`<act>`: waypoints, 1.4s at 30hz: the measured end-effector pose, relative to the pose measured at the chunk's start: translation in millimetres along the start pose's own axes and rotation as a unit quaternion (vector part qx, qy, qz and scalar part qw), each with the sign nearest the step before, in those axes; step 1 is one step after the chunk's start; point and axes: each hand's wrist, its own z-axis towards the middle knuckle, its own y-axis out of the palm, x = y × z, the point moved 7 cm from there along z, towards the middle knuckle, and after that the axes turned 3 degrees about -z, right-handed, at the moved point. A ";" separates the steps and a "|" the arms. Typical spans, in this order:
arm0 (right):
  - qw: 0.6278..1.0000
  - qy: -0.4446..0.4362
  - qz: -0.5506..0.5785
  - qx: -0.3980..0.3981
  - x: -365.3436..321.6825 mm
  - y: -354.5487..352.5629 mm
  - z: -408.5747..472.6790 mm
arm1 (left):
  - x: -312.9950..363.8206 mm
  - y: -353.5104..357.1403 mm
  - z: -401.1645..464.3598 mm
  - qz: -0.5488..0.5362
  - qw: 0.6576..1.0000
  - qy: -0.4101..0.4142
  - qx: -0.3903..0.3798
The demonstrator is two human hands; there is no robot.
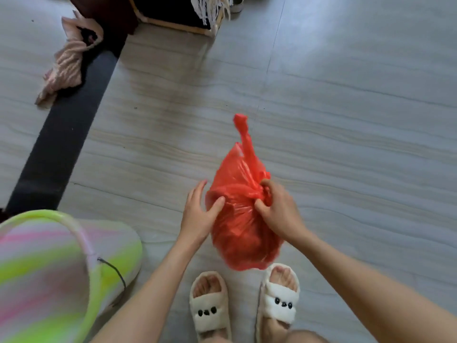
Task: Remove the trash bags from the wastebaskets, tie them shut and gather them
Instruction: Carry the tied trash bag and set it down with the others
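A red plastic trash bag (237, 226), bulging with contents, is held above the pale floor just ahead of my feet. My right hand (279, 209) pinches the bunched plastic at the bag's neck, fingers curled into the gathered folds. One twisted handle of the bag (243, 134) sticks out away from me. My left hand (200, 211) rests on the bag's left side with fingers straight and thumb pressed on the plastic. A striped green and pink wastebasket (49, 276) stands at the lower left.
A dark strip (64, 134) crosses the pale tiled floor (346, 120) on the left. A pink cloth (66, 63) lies near it. A dark wood-framed piece of furniture (178, 13) with white fringe stands at the top. My feet wear white slippers (210, 310).
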 end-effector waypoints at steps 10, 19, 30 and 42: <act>0.976 0.149 0.141 0.071 -90.9 -289.3 -53.9 | 298.5 -12.6 -87.9 0.137 0.983 0.094 -0.077; 0.959 0.160 0.166 0.164 -120.4 -536.8 -74.7 | 548.4 24.3 -126.0 0.165 0.955 0.221 -0.109; 0.908 0.207 0.201 0.305 -61.9 -773.0 6.0 | 817.9 164.3 -67.2 0.181 0.892 0.370 -0.188; 0.835 0.280 0.239 0.409 162.9 -1023.5 102.7 | 1042.2 473.6 -0.4 0.257 0.797 0.469 -0.281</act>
